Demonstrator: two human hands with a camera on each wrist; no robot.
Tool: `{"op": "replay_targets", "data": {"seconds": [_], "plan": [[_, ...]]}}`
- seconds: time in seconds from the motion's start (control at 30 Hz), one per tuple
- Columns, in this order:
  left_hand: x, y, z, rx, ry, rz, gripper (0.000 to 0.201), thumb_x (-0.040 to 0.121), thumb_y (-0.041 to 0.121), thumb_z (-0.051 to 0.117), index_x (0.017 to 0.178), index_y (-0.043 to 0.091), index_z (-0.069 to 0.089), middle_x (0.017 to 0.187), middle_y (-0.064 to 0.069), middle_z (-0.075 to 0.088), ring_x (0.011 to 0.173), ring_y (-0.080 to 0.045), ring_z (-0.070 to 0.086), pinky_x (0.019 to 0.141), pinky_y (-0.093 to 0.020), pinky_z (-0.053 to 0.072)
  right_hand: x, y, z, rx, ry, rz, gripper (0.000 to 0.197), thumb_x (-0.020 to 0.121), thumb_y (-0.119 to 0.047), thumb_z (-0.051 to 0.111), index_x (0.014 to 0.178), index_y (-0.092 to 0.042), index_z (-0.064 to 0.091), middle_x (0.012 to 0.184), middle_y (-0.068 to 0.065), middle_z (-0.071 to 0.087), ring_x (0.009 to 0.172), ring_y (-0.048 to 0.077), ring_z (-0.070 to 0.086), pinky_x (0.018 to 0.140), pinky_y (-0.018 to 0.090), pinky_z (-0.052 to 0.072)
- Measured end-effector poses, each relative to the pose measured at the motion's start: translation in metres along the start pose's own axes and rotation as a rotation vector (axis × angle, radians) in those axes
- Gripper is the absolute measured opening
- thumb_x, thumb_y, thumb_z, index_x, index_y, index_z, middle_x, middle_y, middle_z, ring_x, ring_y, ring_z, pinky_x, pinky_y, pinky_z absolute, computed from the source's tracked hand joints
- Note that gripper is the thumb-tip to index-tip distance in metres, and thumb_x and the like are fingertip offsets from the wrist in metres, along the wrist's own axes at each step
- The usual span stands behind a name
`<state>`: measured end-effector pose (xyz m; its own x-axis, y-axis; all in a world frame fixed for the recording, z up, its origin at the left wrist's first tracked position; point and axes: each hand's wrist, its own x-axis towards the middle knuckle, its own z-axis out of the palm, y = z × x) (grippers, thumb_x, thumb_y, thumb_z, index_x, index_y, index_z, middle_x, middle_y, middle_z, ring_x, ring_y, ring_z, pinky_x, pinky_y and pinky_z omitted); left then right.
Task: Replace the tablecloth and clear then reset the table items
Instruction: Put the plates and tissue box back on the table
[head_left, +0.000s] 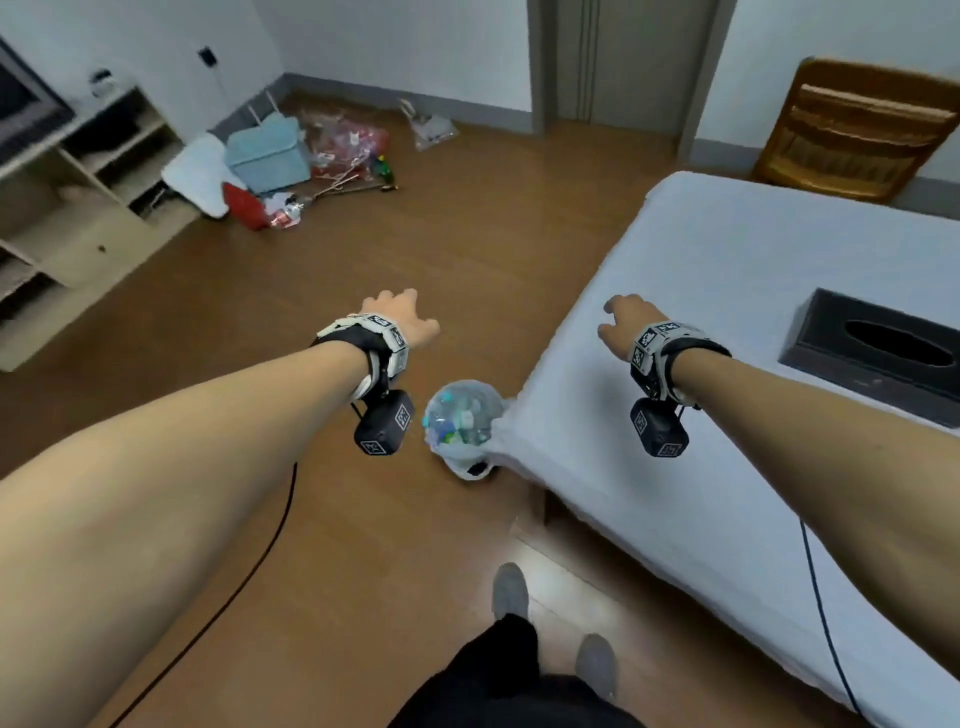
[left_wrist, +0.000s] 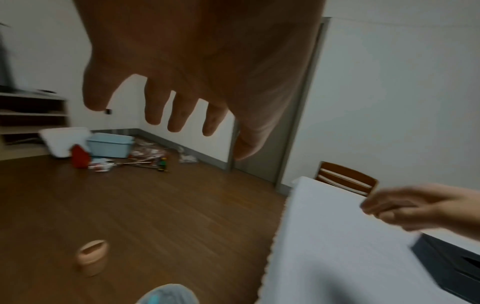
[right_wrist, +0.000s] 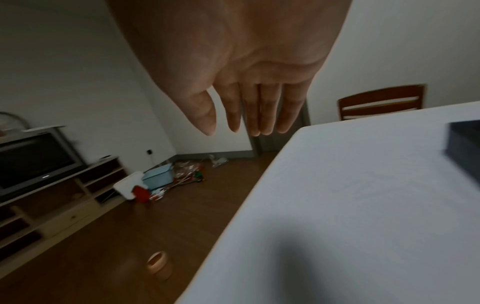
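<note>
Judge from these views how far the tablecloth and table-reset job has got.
Done: a white tablecloth covers the table, with a black tissue box on it. In hand: nothing; the left hand and right hand hover open. Left: any further items; none shows on the visible part of the cloth.

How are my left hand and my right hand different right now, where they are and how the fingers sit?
The left hand hangs over the wooden floor, while the right hand hangs over the white tablecloth near the table's edge. The left hand's fingers are spread with gaps between them; the right hand's fingers lie close together. Both are open, palm down, holding nothing.
</note>
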<state>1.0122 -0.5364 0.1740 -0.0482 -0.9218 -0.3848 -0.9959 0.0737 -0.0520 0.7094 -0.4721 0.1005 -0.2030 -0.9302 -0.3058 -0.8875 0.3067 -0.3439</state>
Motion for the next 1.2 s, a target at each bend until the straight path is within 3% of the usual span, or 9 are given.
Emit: {"op": "replay_targets", "data": {"seconds": [0.1,0.23,0.37,0.6,0.77,0.93,1.13,1.2], "plan": [[0.008,-0.079,-0.001,-0.041,0.025,-0.119,0.069,0.086,0.05,0.049,0.146,0.018,0.035,0.145,-0.014,0.043,0.127,-0.038,0.045,0.101,-0.049,0.043,0.013,-0.071,0.029,-0.053,-0.043,-0.12,0.046,0.093,-0.023,0.049,0.136,-0.006,0.047,0.137,0.017,0.046,0.122,0.035,0.049,0.098,0.041,0.045],[0.029,-0.165,0.005,-0.063,0.043,-0.178,0.066,0.087,0.048,0.051,0.144,0.018,0.038,0.142,-0.016,0.045,0.125,-0.039,0.046,0.101,-0.048,0.043,0.043,-0.162,0.056,-0.113,-0.079,-0.214,0.049,0.094,-0.026,0.05,0.14,-0.009,0.044,0.14,0.016,0.044,0.125,0.033,0.047,0.1,0.039,0.042],[0.075,-0.247,0.017,-0.099,0.024,-0.222,0.066,0.09,0.049,0.05,0.146,0.02,0.034,0.146,-0.014,0.039,0.132,-0.036,0.039,0.105,-0.05,0.038,0.088,-0.248,0.085,-0.119,-0.087,-0.223,0.049,0.094,-0.027,0.052,0.14,-0.01,0.044,0.14,0.015,0.045,0.127,0.032,0.046,0.1,0.038,0.041],[0.155,-0.386,0.004,-0.083,-0.04,-0.212,0.063,0.09,0.048,0.046,0.146,0.021,0.034,0.145,-0.011,0.041,0.131,-0.034,0.039,0.1,-0.052,0.037,0.167,-0.402,0.121,-0.08,-0.103,-0.179,0.052,0.093,-0.027,0.055,0.14,-0.011,0.044,0.143,0.014,0.044,0.128,0.032,0.047,0.1,0.037,0.04],[0.217,-0.452,-0.011,-0.114,-0.063,-0.231,0.065,0.089,0.044,0.046,0.148,0.021,0.032,0.148,-0.011,0.038,0.133,-0.034,0.038,0.103,-0.051,0.037,0.209,-0.48,0.144,-0.066,-0.127,-0.193,0.053,0.092,-0.029,0.056,0.141,-0.012,0.043,0.142,0.013,0.045,0.129,0.032,0.046,0.1,0.036,0.039],[0.3,-0.485,-0.019,-0.154,-0.127,-0.222,0.067,0.089,0.043,0.047,0.15,0.02,0.03,0.152,-0.011,0.033,0.136,-0.034,0.034,0.107,-0.05,0.035,0.27,-0.531,0.173,-0.081,-0.19,-0.166,0.052,0.093,-0.03,0.056,0.141,-0.012,0.043,0.142,0.013,0.045,0.128,0.031,0.046,0.1,0.036,0.04],[0.433,-0.52,-0.022,-0.197,-0.161,-0.223,0.067,0.092,0.045,0.047,0.151,0.021,0.028,0.153,-0.01,0.034,0.136,-0.034,0.036,0.108,-0.05,0.036,0.394,-0.589,0.219,-0.039,-0.264,-0.116,0.054,0.093,-0.032,0.057,0.142,-0.013,0.041,0.143,0.012,0.044,0.129,0.032,0.046,0.102,0.039,0.042],[0.487,-0.53,-0.021,-0.226,-0.186,-0.228,0.064,0.096,0.041,0.047,0.152,0.017,0.026,0.156,-0.01,0.03,0.141,-0.034,0.03,0.112,-0.049,0.031,0.446,-0.61,0.238,0.016,-0.288,-0.086,0.054,0.093,-0.034,0.056,0.142,-0.014,0.041,0.144,0.011,0.045,0.128,0.031,0.047,0.102,0.039,0.042]]}}
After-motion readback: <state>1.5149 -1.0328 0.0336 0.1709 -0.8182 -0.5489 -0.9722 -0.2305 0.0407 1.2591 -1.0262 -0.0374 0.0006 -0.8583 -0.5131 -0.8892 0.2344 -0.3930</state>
